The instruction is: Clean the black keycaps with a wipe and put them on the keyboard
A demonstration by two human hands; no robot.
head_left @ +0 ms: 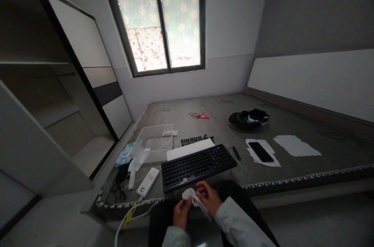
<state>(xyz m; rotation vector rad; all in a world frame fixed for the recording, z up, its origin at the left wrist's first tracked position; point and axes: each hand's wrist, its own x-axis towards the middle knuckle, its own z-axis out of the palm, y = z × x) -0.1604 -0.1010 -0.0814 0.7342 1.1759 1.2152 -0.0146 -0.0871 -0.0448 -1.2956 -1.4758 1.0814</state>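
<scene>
Both my hands are closed on a crumpled white tissue (190,193) just in front of the bed's edge, over my lap. My left hand (181,212) pinches its left side, and my right hand (209,197) grips its right side, with a loose end hanging below. Directly beyond them lies a black keyboard (195,166), slightly angled. Its far edge meets a white flat piece (191,149), and a second black keyboard (194,140) shows partly behind that. Right of the keyboard is a small dark slim object (236,153) whose kind I cannot make out.
On the mattress (210,126), a clear plastic box (157,140), a blue packet (125,155) and a white power strip (148,182) with its cable are at left. A phone (261,152) on white paper, another paper sheet (296,145) and a dark cap (249,118) are at right.
</scene>
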